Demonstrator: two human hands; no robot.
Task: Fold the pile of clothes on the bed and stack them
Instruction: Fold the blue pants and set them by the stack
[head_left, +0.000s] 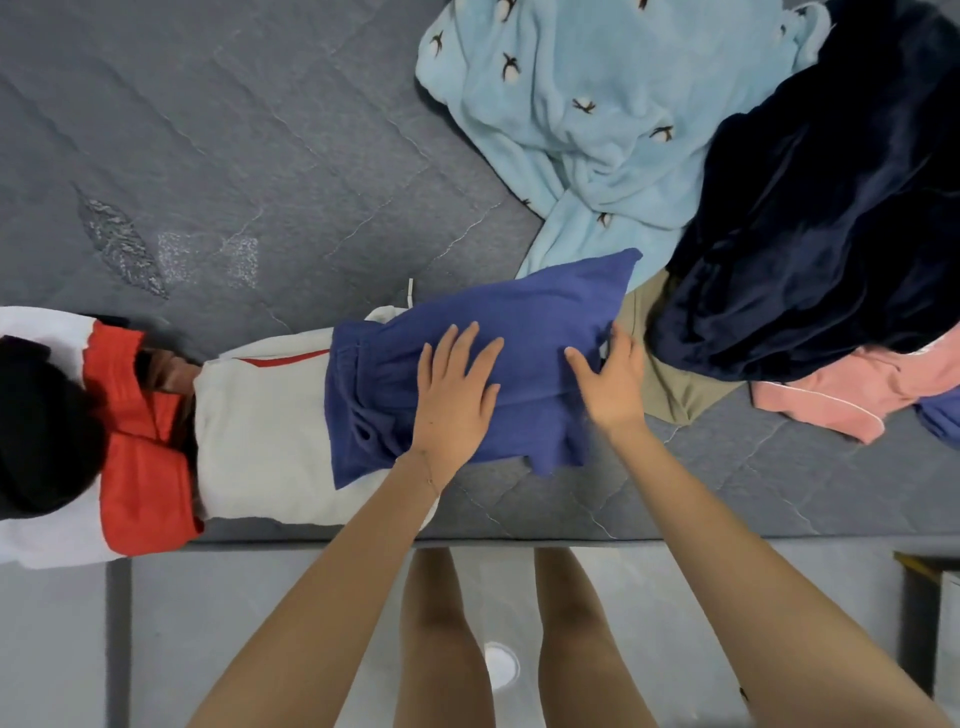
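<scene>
Now the blue shorts (519, 322) lie spread near the front edge of the grey bed (260, 156), their waistband end overlapping a white garment (260, 426) with a red stripe. The left hand (457, 395) presses flat on them, fingers straight and holding nothing. The right hand (615, 379) rests at their right edge; whether it pinches the fabric cannot be told. Just beyond sit a tan piece (660, 374), a navy garment (805, 234), a pink one (841, 395) and a pale blue fleece (571, 130).

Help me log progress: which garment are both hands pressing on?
The indigo-blue fabric shorts, spread flat: the left hand and right hand rest on them, unlike the heaped clothes to the right.
</scene>
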